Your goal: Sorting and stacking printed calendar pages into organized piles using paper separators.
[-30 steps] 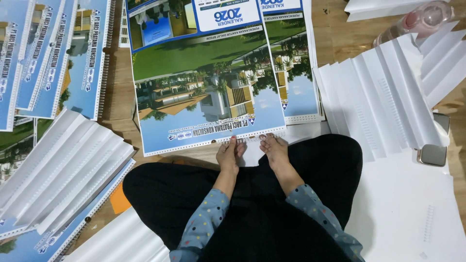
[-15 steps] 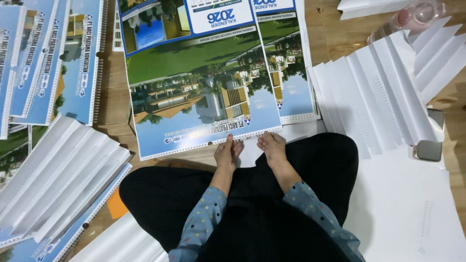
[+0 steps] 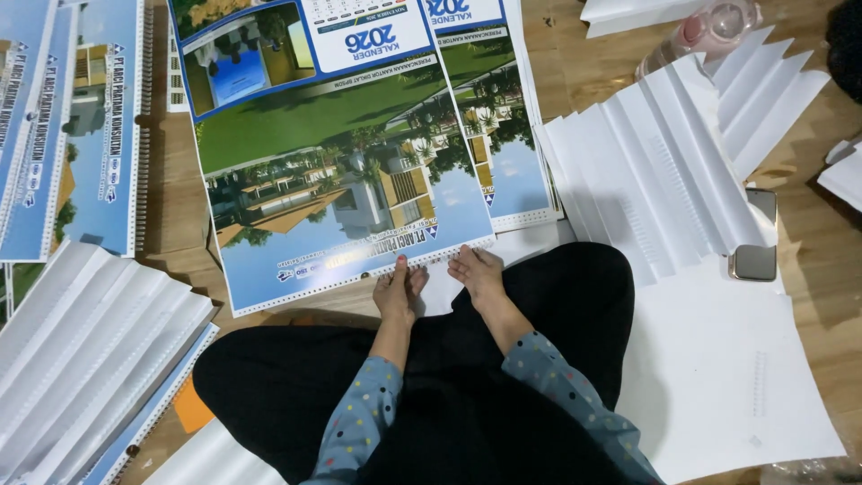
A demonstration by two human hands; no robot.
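Note:
A large printed calendar sheet (image 3: 332,171) with a blue sky, green lawn and building photo lies on the wooden floor in front of my crossed legs. Its near edge has a row of punched holes. My left hand (image 3: 398,289) rests at that near edge, fingertips touching the sheet. My right hand (image 3: 478,271) lies beside it, fingers on the same edge near the sheet's right corner. Both hands are flat with fingers together and grip nothing. A second calendar sheet (image 3: 503,135) lies under the first, to the right.
Fanned white sheets (image 3: 664,171) lie to the right, with a phone (image 3: 754,260) and a pink bottle (image 3: 700,31) beyond. Bound blue calendars (image 3: 72,126) sit at the left, more fanned white stacks (image 3: 81,359) at lower left. A white sheet (image 3: 727,377) covers the floor at right.
The calendar sheet has slid slightly nearer and to the left. Both hands stay at its near edge, shifted a little with it.

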